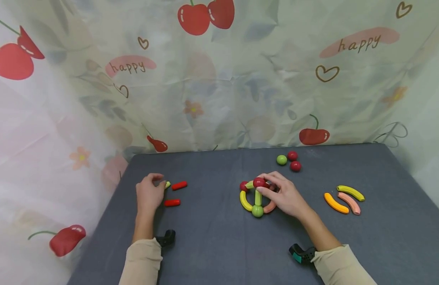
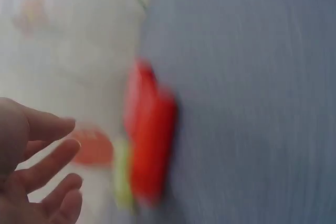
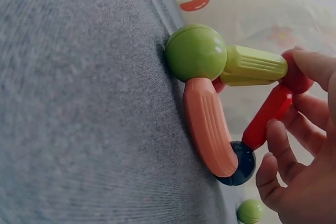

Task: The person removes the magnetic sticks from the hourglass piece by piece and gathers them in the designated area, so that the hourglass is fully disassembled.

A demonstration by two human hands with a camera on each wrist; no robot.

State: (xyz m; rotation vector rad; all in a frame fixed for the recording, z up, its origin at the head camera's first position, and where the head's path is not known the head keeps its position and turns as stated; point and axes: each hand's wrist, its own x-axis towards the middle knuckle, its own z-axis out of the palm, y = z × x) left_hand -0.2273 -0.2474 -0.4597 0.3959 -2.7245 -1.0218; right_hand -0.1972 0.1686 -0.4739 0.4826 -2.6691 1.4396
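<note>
A small frame of balls and rods stands mid-table. My right hand (image 1: 285, 198) pinches the dark red ball (image 1: 259, 182) at its top, and fingers also lie along a red rod (image 3: 268, 117) below that ball. Light green rods (image 3: 256, 62) run from the top ball. The base shows a green ball (image 1: 257, 211), a yellow curved rod (image 1: 245, 201), a pink curved rod (image 3: 209, 128) and a dark blue ball (image 3: 244, 165). At the left, my left hand (image 1: 149, 194) hovers by a light green rod (image 1: 167, 184), fingers loosely bent and apart from it in the blurred wrist view.
Two red rods (image 1: 172, 202) lie right of the left hand. Behind the frame sit a loose green ball (image 1: 281, 160) and two dark red balls (image 1: 295, 166). Three curved rods (image 1: 336, 203) lie at the right. A printed curtain (image 1: 219, 130) hangs along the back edge.
</note>
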